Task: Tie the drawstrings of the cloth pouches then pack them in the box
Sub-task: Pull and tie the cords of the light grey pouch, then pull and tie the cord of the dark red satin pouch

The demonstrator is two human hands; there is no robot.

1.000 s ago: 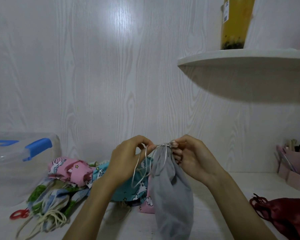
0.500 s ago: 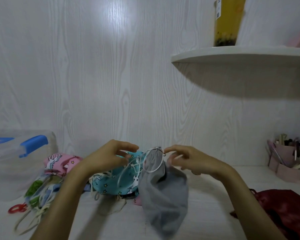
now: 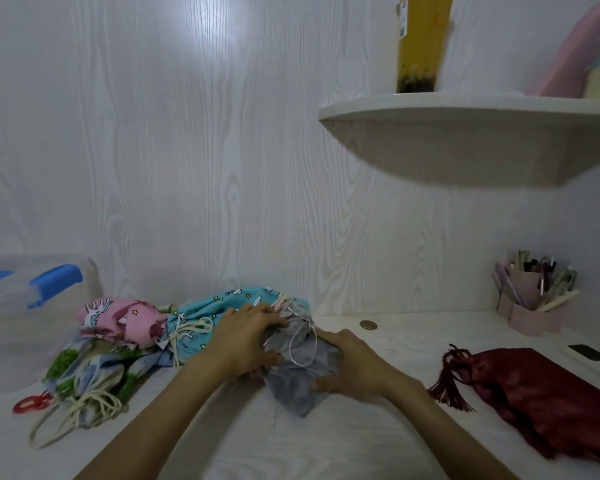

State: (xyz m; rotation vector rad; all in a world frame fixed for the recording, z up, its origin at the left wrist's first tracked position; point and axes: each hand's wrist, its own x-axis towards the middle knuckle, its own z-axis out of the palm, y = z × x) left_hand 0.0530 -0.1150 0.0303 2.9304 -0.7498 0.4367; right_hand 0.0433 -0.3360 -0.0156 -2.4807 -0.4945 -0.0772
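A grey cloth pouch (image 3: 297, 381) lies on the white table, its neck gathered and a silver drawstring loop (image 3: 303, 344) draped over it. My left hand (image 3: 245, 342) grips the pouch's left side near the neck. Cupping the right side, my right hand (image 3: 352, 365) has fingers above and thumb below. A clear plastic box (image 3: 32, 317) with blue latches stands at the far left. Beside it are heaped a pink pouch (image 3: 118, 317), a light blue pouch (image 3: 215, 311) and a green-patterned pouch (image 3: 90, 375) with loose cords.
A maroon pouch (image 3: 541, 396) with a tassel lies at the right. A coin (image 3: 368, 324) sits near the wall and a pen holder (image 3: 530, 299) in the right corner. A shelf (image 3: 465, 116) juts out above with a yellow bottle (image 3: 420, 43). A red item (image 3: 32, 403) lies front left.
The grey pouch hung in the air from its drawstring, pinched by both hands. It has come down onto the table and both hands now hold its body.
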